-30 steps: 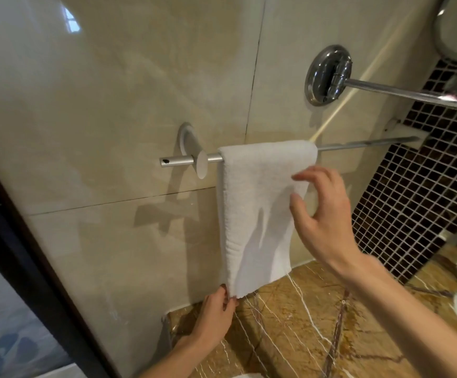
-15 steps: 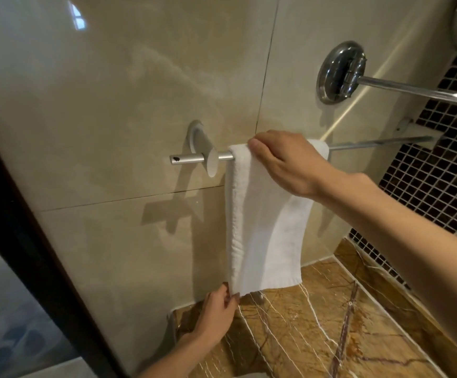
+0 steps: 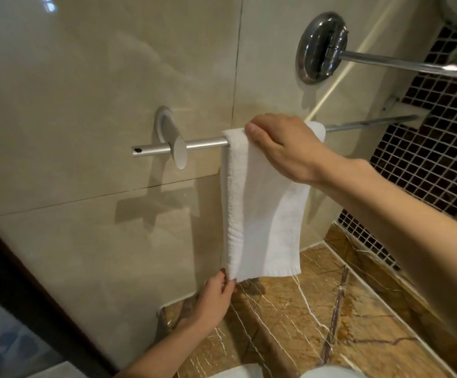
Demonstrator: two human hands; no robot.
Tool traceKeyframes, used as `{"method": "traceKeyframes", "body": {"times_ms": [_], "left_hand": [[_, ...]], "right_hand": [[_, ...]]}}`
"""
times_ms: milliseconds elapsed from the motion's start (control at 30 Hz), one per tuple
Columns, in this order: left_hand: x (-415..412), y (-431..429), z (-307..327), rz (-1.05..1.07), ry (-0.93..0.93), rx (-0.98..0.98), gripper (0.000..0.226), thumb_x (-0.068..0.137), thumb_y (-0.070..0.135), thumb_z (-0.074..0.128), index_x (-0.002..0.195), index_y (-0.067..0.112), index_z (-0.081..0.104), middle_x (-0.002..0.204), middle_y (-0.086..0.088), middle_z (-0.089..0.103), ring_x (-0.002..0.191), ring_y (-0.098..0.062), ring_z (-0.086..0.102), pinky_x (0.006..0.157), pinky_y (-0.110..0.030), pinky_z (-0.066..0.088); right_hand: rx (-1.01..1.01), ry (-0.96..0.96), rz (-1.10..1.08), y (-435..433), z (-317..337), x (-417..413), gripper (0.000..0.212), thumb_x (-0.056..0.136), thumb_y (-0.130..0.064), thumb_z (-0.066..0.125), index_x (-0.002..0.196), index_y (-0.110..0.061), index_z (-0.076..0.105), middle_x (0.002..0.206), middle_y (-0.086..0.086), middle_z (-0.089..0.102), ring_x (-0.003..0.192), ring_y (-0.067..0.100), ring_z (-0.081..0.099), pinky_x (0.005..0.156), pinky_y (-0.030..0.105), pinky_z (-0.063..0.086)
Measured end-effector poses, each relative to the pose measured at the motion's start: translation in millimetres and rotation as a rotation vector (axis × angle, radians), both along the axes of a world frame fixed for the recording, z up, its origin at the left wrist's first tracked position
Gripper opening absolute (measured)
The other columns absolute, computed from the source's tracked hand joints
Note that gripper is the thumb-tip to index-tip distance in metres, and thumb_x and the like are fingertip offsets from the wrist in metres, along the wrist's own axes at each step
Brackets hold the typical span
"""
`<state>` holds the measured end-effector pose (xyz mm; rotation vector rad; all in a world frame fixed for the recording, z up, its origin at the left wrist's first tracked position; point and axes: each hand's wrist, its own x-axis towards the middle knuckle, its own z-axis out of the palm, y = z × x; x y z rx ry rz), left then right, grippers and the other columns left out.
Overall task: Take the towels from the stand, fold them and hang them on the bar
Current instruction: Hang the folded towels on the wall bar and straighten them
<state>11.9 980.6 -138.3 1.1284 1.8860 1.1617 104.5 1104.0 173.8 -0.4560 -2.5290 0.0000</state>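
So our right hand [image 3: 284, 148] sits on top of the bar [image 3: 203, 145], fingers curled over the towel [image 3: 265, 227] right where it folds across, pinning it so it won't slide. The fingertips behind the bar are hidden, so we can't say how tight that grip is. Below the bar, our left hand [image 3: 216, 298] pinches the towel's bottom corner, probably tugging it straight so the edges line up. The towel hangs off the bar near its wall mount [image 3: 164, 126], above the marble bench [image 3: 331, 309].
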Motion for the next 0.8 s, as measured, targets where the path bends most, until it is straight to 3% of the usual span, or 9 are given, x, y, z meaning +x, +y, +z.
{"method": "traceKeyframes", "body": {"times_ms": [133,267,400,567,733,800], "left_hand": [[8.5,17.9,-2.4,-0.019,-0.019,0.006,0.010,0.096,0.028,0.052,0.096,0.037,0.057,0.089,0.003,0.071,0.082,-0.018,0.068,0.082,-0.048,0.054],[19.9,39.6,-11.5,-0.050,-0.012,0.023,0.013,0.095,0.026,0.053,0.094,0.038,0.059,0.087,0.007,0.072,0.080,-0.012,0.069,0.081,-0.049,0.055],[31.7,63.3,-16.2,-0.093,0.023,0.028,0.011,0.094,0.029,0.054,0.101,0.029,0.062,0.086,0.002,0.071,0.078,-0.018,0.068,0.079,-0.051,0.054],[44.9,90.0,-10.2,-0.120,0.048,0.004,0.008,0.095,0.034,0.051,0.099,0.040,0.056,0.088,0.010,0.070,0.080,-0.008,0.067,0.081,-0.045,0.055],[58.1,130.6,-1.3,-0.158,0.054,0.046,0.021,0.096,0.029,0.053,0.106,0.013,0.063,0.093,-0.006,0.072,0.087,-0.022,0.068,0.083,-0.047,0.054],[65.1,145.8,3.1,-0.160,0.100,0.060,0.019,0.095,0.026,0.055,0.101,0.011,0.064,0.085,-0.006,0.071,0.079,-0.022,0.067,0.076,-0.042,0.054]], "right_hand": [[0.004,-0.019,-0.015,14.3,2.1,12.1,0.043,0.099,-0.038,0.026,0.084,-0.007,0.052,0.081,0.010,0.055,0.080,0.033,0.051,0.076,0.045,0.040],[0.012,-0.022,-0.047,30.5,2.2,25.7,0.043,0.098,-0.038,0.025,0.087,-0.007,0.052,0.084,0.011,0.054,0.083,0.034,0.052,0.078,0.046,0.041],[0.033,-0.012,-0.070,45.7,-0.3,41.0,0.041,0.098,-0.037,0.025,0.089,-0.008,0.053,0.085,0.009,0.053,0.084,0.033,0.051,0.080,0.047,0.041],[0.063,-0.015,-0.157,69.4,-3.2,62.8,0.052,0.095,-0.042,0.020,0.102,-0.008,0.059,0.095,0.013,0.058,0.092,0.033,0.051,0.087,0.047,0.039],[0.045,-0.017,-0.254,98.4,-3.9,89.0,0.053,0.094,-0.043,0.018,0.113,-0.017,0.060,0.106,0.012,0.059,0.105,0.030,0.047,0.095,0.046,0.035],[-0.010,-0.009,-0.240,107.6,0.3,96.6,0.050,0.095,-0.039,0.020,0.109,-0.013,0.061,0.102,0.011,0.060,0.101,0.027,0.050,0.091,0.044,0.038]]}}
